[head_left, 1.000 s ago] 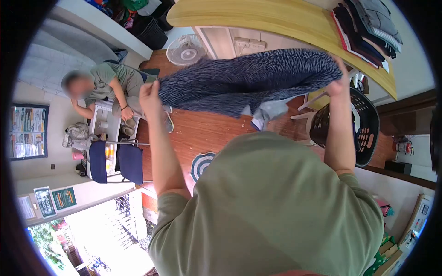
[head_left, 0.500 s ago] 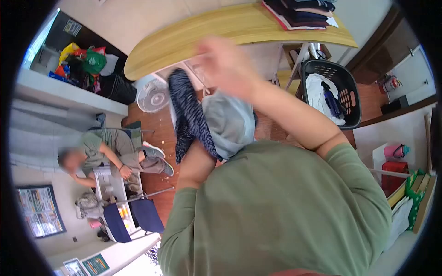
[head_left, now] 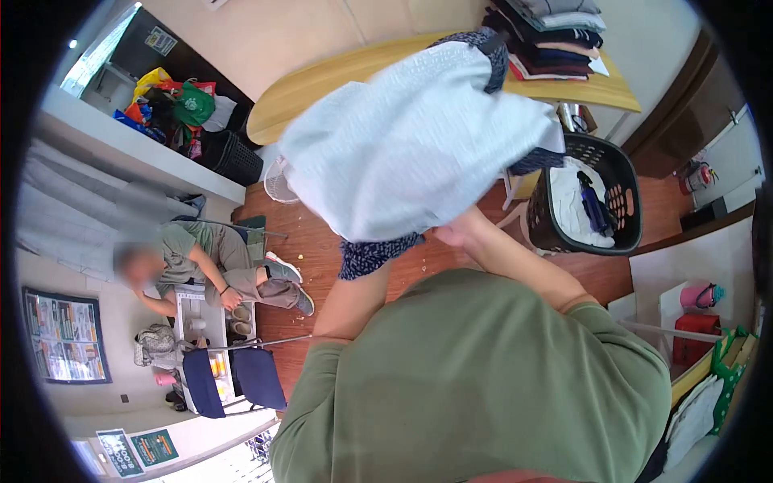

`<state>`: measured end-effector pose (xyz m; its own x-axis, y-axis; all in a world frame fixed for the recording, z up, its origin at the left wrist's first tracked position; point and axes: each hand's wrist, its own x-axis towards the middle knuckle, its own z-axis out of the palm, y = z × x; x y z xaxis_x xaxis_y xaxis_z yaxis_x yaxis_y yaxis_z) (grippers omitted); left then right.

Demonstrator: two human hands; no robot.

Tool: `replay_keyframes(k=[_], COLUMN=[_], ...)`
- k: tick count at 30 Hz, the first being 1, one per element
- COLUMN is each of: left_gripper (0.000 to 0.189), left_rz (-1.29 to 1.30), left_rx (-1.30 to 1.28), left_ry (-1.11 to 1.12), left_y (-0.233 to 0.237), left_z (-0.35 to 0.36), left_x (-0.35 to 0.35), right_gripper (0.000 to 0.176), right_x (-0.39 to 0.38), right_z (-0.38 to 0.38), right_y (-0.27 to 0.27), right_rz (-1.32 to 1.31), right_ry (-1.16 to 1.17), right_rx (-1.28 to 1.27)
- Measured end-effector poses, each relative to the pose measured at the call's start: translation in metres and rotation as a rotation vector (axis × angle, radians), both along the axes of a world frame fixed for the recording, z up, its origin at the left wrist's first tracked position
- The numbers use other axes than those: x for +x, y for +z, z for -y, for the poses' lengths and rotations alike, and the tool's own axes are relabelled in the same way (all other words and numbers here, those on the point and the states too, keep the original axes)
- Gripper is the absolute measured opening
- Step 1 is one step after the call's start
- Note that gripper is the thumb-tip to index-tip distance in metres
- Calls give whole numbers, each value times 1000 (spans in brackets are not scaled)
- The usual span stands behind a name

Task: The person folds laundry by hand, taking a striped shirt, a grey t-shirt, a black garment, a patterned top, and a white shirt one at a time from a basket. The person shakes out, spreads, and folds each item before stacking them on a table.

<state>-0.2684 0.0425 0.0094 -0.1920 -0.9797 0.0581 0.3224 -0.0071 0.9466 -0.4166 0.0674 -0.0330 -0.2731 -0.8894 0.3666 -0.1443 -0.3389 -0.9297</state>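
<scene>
Head cam view, looking down over a green shirt: both arms are up and a garment [head_left: 419,145] is draped over them. Its pale inner side faces the camera, with the dark patterned outside only peeking out at the top and the bottom hem.

The left hand is buried under the cloth, so I can't say if it's gripping anything. Only a bit of the right hand [head_left: 456,233] shows at the lower edge. The fingers are tucked into the fabric, so I can't tell there either.

What could go wrong, as I see it:
- The cloth blocks most of the forward view, so a blind swing could clip the stack of folded clothes [head_left: 555,40] on the wooden table [head_left: 322,88] and knock it over.
- If the hidden grip is loose, the garment could slide off onto the floor [head_left: 322,241], which has some crumbs on it.
- The fan [head_left: 278,181] sits just behind the hanging cloth, so a trailing hem might catch on it.

Room to move:
- The table edge runs right behind the garment.
- The laundry basket [head_left: 628,201] is near on the right, partly full.
- A seated person [head_left: 217,266] is well off to the left by a small table.
- Open floor is straight ahead and down-left, so that's the free side.
</scene>
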Motion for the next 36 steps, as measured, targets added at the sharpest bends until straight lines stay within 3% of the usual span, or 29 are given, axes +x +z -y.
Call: replay_keyframes(k=[4,11,16,21,25,26,28,30,32,34,35,36], left_gripper=[37,42,45,48,51,51,53,54,55,57,59,51], left_rz=[-111,-183,-214,-244,-126,-21,423,1016,1232,878,502,385], left_rx=[5,39,26,6,-101,-149,-247,-225,-172,-95,45,-47], left_ry=[63,208,265,283,265,247,131,-225,-624,-776,-751,-629], left_y=[14,7,5,8,19,17,-2,-33,-34,4,32,51], left_z=[36,23,25,31,19,16,7,-11,-39,-53,-56,-49], left_x=[8,68,75,75,78,73,59,43,48,76,98,121], right_gripper=[45,35,29,23,20,19,17,16,16,16,16,17], right_x=[-72,-121,-117,-42,-39,-58,-91,-124,-143,-141,-131,-118], right_z=[31,27,20,14,18,20,22,22,23,28,33,28], right_y=[13,-4,-31,-33,-30,-32,-39,-47,-54,-66,-71,-75], right_rz=[677,762,655,484,391,375,349,284,138,-197,-384,-466], right_ry=[146,165,207,412,429,388,315,227,138,69,91,196], right_rx=[122,256,392,510,518,511,524,526,496,456,474,567])
